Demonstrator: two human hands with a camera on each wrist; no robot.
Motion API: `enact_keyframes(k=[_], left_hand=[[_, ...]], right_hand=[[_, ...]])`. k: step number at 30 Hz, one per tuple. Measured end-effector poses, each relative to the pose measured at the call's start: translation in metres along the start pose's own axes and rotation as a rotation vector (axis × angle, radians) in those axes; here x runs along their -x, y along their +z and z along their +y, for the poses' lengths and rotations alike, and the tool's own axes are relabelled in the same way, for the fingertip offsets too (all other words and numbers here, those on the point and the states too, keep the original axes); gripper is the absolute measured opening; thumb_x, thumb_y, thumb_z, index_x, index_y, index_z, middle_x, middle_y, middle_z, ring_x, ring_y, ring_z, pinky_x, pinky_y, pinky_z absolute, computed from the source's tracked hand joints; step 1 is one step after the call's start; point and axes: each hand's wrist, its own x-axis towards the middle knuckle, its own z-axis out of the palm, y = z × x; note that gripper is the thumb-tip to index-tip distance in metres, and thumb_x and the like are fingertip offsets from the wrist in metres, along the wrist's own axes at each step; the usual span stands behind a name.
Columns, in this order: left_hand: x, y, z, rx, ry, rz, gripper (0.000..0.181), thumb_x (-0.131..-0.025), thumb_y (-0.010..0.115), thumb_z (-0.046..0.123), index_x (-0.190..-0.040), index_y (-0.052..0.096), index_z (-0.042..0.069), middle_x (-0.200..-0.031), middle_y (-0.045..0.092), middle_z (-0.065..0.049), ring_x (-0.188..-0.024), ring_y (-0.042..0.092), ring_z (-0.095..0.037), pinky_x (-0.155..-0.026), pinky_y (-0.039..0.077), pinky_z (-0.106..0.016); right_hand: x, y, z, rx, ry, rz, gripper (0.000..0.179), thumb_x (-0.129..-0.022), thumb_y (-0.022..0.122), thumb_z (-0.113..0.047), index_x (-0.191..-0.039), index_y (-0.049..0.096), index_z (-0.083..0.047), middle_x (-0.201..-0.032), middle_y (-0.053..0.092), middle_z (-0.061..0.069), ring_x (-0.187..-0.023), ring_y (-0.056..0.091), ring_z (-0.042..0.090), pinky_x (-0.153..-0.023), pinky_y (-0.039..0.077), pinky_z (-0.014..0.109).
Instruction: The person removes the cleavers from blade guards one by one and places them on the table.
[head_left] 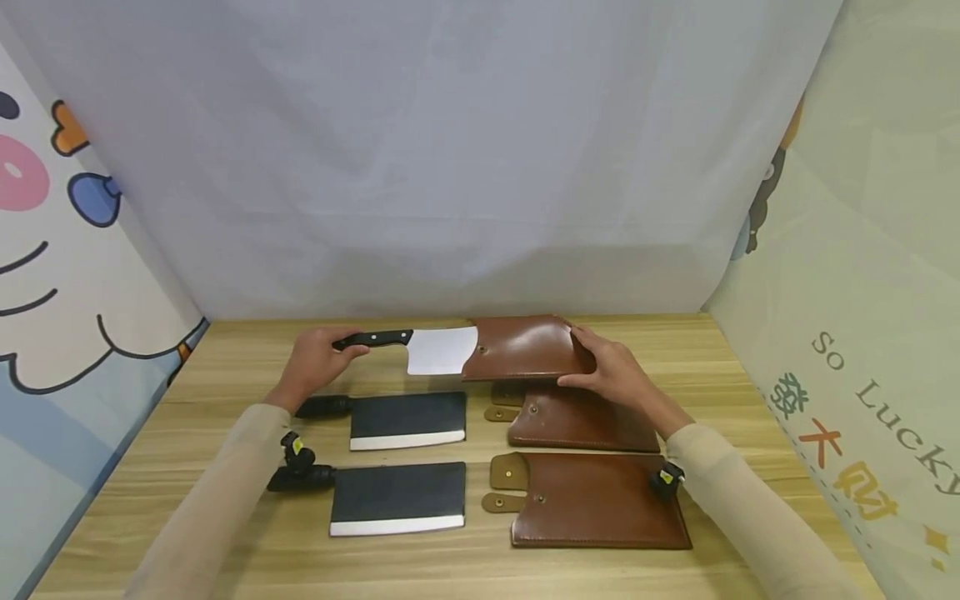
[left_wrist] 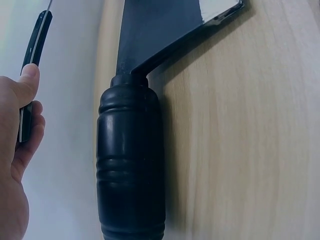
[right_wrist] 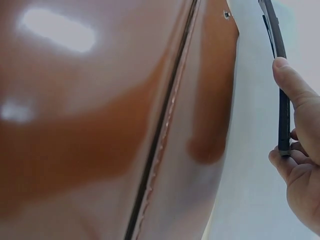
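Note:
A cleaver (head_left: pixel 442 350) with a shiny blade and a black riveted handle hangs level near the back of the table. My left hand (head_left: pixel 321 358) grips its handle; the left wrist view shows the thumb over the black handle (left_wrist: pixel 35 45). The blade's front part is hidden inside a brown leather sheath (head_left: pixel 525 346). My right hand (head_left: pixel 611 367) pinches the sheath's far right end between thumb and fingers. In the right wrist view the sheath (right_wrist: pixel 284 110) appears edge-on in that hand.
Two black-bladed cleavers, an upper one (head_left: pixel 408 418) and a lower one (head_left: pixel 397 496), lie on the wooden table (head_left: pixel 247 350) at left. Two brown sheaths, one behind (head_left: pixel 577 421) and one in front (head_left: pixel 600 500), lie at right with flaps pointing left. Cloth walls enclose the table.

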Motion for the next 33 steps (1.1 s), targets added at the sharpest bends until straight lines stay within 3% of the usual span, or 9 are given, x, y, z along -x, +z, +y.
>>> enact_keyframes(k=[10, 22, 33], left_hand=[[0.003, -0.003, -0.003, 0.002, 0.038, 0.021, 0.036, -0.092, 0.078, 0.018, -0.121, 0.073, -0.003, -0.104, 0.076, -0.022, -0.07, 0.071, -0.026, -0.069, 0.056, -0.051], [0.005, -0.006, -0.004, 0.001, 0.04, 0.031, 0.036, -0.093, 0.077, 0.018, -0.121, 0.073, -0.003, -0.106, 0.075, -0.023, -0.072, 0.072, -0.03, -0.071, 0.056, -0.053], [0.01, -0.01, -0.009, -0.013, 0.013, 0.029, 0.032, -0.094, 0.076, 0.018, -0.121, 0.074, 0.0, -0.105, 0.076, -0.02, -0.073, 0.071, -0.026, -0.068, 0.055, -0.049]], right_hand=[[0.005, -0.005, 0.005, 0.002, 0.024, 0.0, 0.096, -0.082, 0.087, -0.039, -0.153, 0.04, 0.005, -0.153, 0.044, 0.029, -0.138, 0.047, 0.046, -0.111, 0.04, 0.057], [0.01, -0.008, 0.012, 0.003, 0.029, 0.0, 0.096, -0.084, 0.086, -0.04, -0.153, 0.039, 0.007, -0.153, 0.043, 0.031, -0.139, 0.045, 0.047, -0.111, 0.039, 0.059], [0.015, -0.013, 0.018, -0.002, 0.05, -0.007, 0.097, -0.085, 0.085, -0.039, -0.155, 0.035, 0.007, -0.155, 0.039, 0.032, -0.142, 0.041, 0.048, -0.112, 0.037, 0.059]])
